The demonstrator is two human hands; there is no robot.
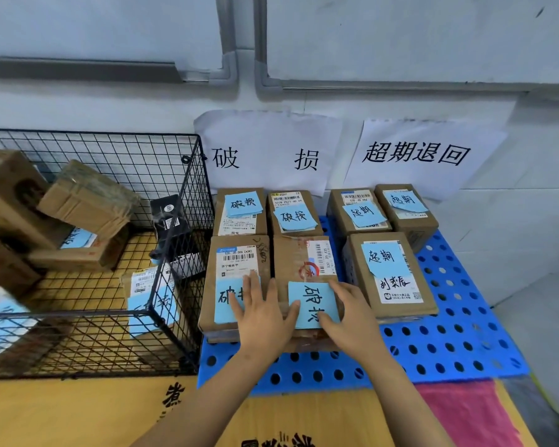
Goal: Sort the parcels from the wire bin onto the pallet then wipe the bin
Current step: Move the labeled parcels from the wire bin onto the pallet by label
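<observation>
On pallet (449, 346), front edge: both hands on one parcel (304, 269).
Left hand (262, 317) and right hand (352, 321) lie flat, fingers spread, gripping nothing; more parcels remain in wire bin (188, 195), left of pallet.

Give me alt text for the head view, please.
Both hands, left hand and right hand, press flat on a parcel at the blue pallet's front, beside six other note-tagged parcels. On the left, the wire bin still holds several parcels.
</observation>
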